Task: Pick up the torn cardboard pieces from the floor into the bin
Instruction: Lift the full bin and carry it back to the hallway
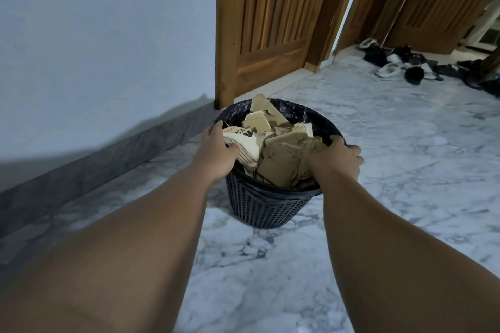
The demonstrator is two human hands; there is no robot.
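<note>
Cardboard pieces [281, 154]: all that show lie in the bin [265, 208], heaped up to its rim and above it.

Head view, places taken from the bin:
- Bin: 1, dark lattice wall, upright on the marble floor [378, 143]. Black liner [295, 111]: 1, folded over the rim.
- Pieces: overlapping, so no exact count; roughly a dozen faces visible. Mostly plain brown. One printed piece [243, 143], white with dark marks, sits at the bin's left rim.
- Left hand [216, 149]: at the bin's left rim, fingers curled down onto the printed piece, thumb along the rim's far side. Cannot tell whether it also pinches the rim.
- Right hand [341, 159]: clasps the bin's right rim, thumb inside against the brown pieces, fingers wrapped over the outside.
- Hands: 2, both bare to the forearm.
- Floor around the bin: no loose cardboard in view. The floor under the arms and behind the camera is hidden.
- Beyond the bin: wooden door [270, 21]; a second leaf stands to its right. Far right of the bin is a scatter of shoes [405, 62], too small to count.

Judgement: collection looks finished or nearly so. What may remain is settling the heap so that nothing spills, and checking the unseen floor.
</note>
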